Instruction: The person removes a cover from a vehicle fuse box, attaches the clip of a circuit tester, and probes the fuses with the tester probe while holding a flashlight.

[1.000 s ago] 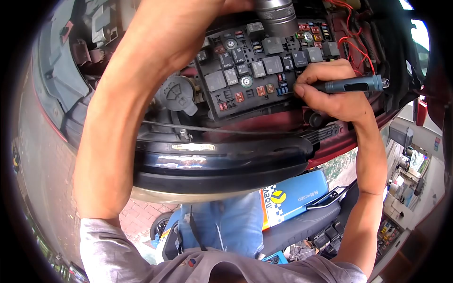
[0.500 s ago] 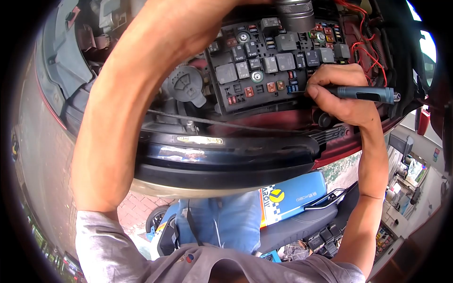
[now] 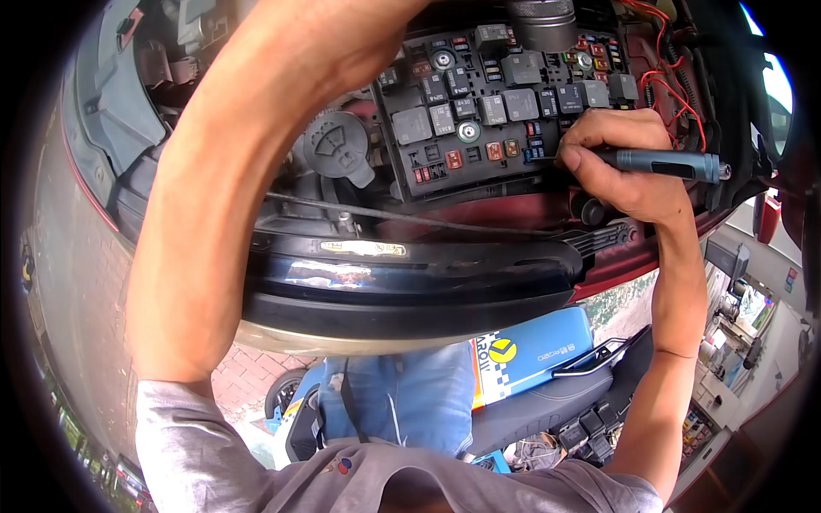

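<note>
My right hand [image 3: 617, 162] is closed around a grey test pen [image 3: 667, 162], held almost level. Its thin tip reaches left to the small blue fuses [image 3: 532, 156] near the lower right edge of the fuse box [image 3: 475, 178]; I cannot tell whether it touches metal. Relays [image 3: 520, 104] and coloured fuses fill the box. Above it, a dark metal cylinder like a flashlight head [image 3: 545, 24] pokes in from the top edge. My left forearm [image 3: 205, 188] arches up over the left side, and its hand is beyond the top of the view.
A washer fluid cap [image 3: 336, 147] sits left of the box. Red wires [image 3: 680, 107] loop at the right. The black front edge of the car [image 3: 410, 278] runs below, and a blue scooter [image 3: 534, 355] stands behind my legs.
The view has shifted slightly, moving the fuse box a little right and up in the picture. My right hand keeps hold of the test pen, its tip still by the blue fuses.
</note>
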`<state>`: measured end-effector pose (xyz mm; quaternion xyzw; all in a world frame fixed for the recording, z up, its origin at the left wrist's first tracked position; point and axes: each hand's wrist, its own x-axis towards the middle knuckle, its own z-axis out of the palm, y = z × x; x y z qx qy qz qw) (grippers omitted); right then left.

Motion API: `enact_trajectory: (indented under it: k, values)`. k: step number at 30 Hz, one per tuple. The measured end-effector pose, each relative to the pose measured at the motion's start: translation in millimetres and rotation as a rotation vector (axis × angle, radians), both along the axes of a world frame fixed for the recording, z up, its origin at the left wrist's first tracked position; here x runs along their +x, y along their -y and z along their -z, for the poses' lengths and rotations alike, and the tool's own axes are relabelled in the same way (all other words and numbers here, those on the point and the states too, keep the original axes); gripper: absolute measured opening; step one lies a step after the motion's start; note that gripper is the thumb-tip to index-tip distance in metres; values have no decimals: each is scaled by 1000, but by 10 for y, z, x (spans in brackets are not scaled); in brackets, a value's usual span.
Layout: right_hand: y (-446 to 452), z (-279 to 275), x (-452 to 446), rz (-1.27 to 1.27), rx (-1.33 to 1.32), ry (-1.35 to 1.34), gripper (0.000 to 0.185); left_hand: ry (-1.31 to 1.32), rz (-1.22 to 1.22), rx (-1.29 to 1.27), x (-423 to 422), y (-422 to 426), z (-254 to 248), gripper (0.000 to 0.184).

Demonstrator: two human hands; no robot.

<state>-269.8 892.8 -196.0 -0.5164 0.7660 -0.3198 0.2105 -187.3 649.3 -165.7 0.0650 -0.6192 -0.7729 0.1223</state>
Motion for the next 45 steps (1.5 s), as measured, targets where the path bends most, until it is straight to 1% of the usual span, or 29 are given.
enact_trajectory:
  k: [8,10,11,13,14,16,17,20,25,29,32,34,35,37,38,40,44,45]
  values:
    - [25,0,8,-4,-22,-19,10,5,-8,-25,-7,6,15,46]
    - [30,-25,13,7,12,-6,10,-9,71,43,-5,70,17,47]
    - [24,-37,17,15,30,-1,10,-27,150,116,11,165,15,47]
    - [13,-51,25,44,73,1,9,-29,141,129,7,130,1,47]
    - [11,-56,31,58,95,3,9,-9,52,68,6,-1,-19,48]
    - [24,-53,43,58,65,8,9,3,38,65,8,-19,-35,48]
    - [30,-50,46,57,49,10,9,-5,115,125,21,95,-41,48]
    - [30,-44,48,64,47,12,8,-41,198,155,7,201,9,48]
    - [40,-67,41,54,63,0,9,19,-49,-23,3,-58,-31,46]
    - [32,-48,35,54,54,5,9,11,-36,-31,-11,-28,-12,46]
    - [36,-49,34,52,50,11,9,-43,118,84,2,152,18,46]
    - [37,-49,34,49,48,10,9,-42,115,87,7,147,10,46]
    - [37,-47,33,48,47,10,9,-17,38,32,-1,33,-13,46]
    - [30,-36,28,45,41,10,9,3,-1,0,-10,5,-7,46]
    - [29,-32,26,43,38,10,9,-3,37,24,-20,68,23,46]
    - [30,-37,28,47,42,18,9,-1,40,21,-21,71,24,46]
    - [32,-33,24,33,36,10,9,10,-33,-14,-10,-29,-19,45]
    - [28,-31,23,39,37,20,9,-13,6,13,-12,0,-1,45]
